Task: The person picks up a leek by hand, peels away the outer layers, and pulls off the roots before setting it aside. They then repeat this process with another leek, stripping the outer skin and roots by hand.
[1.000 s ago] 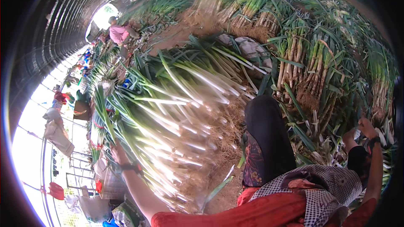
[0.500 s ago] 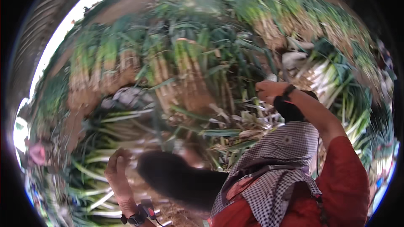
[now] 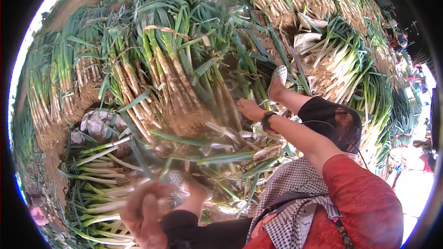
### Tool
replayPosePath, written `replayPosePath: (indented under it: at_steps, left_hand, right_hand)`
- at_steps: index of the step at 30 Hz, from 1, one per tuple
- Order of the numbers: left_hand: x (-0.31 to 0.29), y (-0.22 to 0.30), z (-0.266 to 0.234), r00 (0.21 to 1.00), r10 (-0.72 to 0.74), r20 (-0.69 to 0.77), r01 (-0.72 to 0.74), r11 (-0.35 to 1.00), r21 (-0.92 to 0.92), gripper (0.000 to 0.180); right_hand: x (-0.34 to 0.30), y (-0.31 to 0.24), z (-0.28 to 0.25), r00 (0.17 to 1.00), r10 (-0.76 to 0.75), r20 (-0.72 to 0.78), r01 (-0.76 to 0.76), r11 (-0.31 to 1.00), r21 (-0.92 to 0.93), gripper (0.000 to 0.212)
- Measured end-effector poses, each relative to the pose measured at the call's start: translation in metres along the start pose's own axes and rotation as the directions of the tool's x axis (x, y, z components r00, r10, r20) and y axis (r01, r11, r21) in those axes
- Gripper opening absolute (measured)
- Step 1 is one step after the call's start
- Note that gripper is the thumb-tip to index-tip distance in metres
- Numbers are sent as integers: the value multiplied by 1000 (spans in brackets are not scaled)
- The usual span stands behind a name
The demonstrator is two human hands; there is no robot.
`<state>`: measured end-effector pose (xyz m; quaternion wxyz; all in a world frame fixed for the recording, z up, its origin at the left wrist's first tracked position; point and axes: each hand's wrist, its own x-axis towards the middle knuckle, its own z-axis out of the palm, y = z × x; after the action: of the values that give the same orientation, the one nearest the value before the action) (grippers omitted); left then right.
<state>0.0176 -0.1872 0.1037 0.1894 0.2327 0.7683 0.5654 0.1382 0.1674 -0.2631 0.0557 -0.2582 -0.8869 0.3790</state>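
My right hand (image 3: 252, 109) reaches across to the left, its fingers stretched toward a brown-based leek (image 3: 226, 99) at the right side of the large leek bundle (image 3: 168, 71). Its fingertips are close to the stalk; whether they touch it I cannot tell. Nothing shows in that hand. At the lower left my left hand (image 3: 146, 212) is raised, smeared by motion, with thumb and fingers apart and nothing visible between them. Beneath and beside it lie cleaned leeks (image 3: 104, 198) with white stems. Loose leaves and peelings (image 3: 263, 152) cover the ground between my legs.
More unpeeled leek bundles (image 3: 55, 87) stretch along the left and far side. A pile of white-stemmed leeks (image 3: 341, 71) lies to the right. Pale crumpled sacks (image 3: 101, 124) sit beside the bundles. My shoe (image 3: 278, 76) rests ahead of my right arm.
My right hand has moved left toward the leek bundle. My left hand has come lower and nearer. The view has shifted, bringing both of my feet into sight.
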Motion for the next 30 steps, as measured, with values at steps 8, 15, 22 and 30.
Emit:
replayPosePath:
  at_steps: [8,15,22,30]
  left_hand:
    - [31,15,18,950,-314,6,310,942,130,45]
    - [39,22,33,918,-377,126,384,923,-34,45]
    - [50,2,63,922,-253,292,250,967,49,28]
    - [73,-38,101,830,-262,493,384,909,-163,30]
  right_hand:
    - [41,-38,27,885,355,300,-459,563,688,36]
    - [23,-110,-42,972,153,176,-215,292,932,24]
    - [-50,-131,-32,977,99,188,-212,390,896,22]
    - [-98,-313,-164,854,-444,269,-503,-575,646,27]
